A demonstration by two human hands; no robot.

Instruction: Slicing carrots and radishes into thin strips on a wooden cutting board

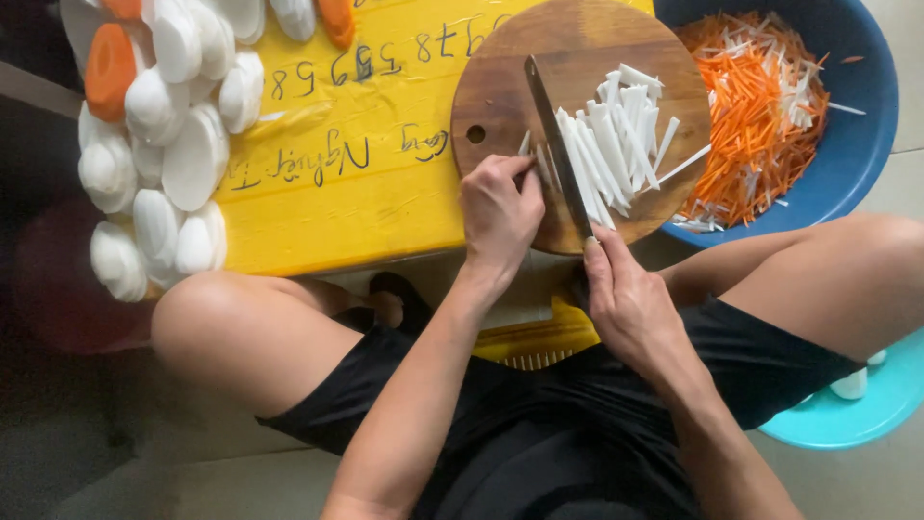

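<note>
Now: knife work on a round cutting board (500, 91).
L hand (499, 214) curls its grip over a thin white radish piece (532, 154), fingertips tucked back from the blade. R hand (626, 299) wraps closed round the knife (556, 144) handle. Cut white sticks (616, 140) lie right of blade, w/ blue basin (866, 125) of shreds just beside; peeled radish slices (173, 144) far left.

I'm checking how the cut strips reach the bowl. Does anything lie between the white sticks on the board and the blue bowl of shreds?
Nothing visible does. The white sticks lie on the round board, whose right edge overlaps the blue bowl. The knife sits on their left, away from the bowl.
</note>
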